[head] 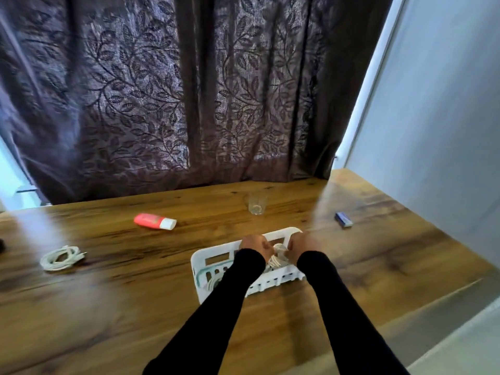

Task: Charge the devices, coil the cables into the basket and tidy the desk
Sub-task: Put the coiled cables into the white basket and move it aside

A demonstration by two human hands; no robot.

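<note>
Presently: left hand [253, 245] and right hand [301, 246], fingers curled round white cable [276, 257] over basket [205, 259], likely winding it for stowing. Second coiled cable [61, 257] well left of basket, apparently awaiting collection.

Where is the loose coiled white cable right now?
In the head view, the coiled white cable lies on the wooden desk at the far left, left of the white basket and nearer than the red tube.

Dark leaf-patterned curtain [189, 90] hanging behind wooden tabletop [108, 307]; pale blue-grey wall [446, 104] at right; daylight glowing along curtain's edges; light floor [465, 345] at lower right.
</note>
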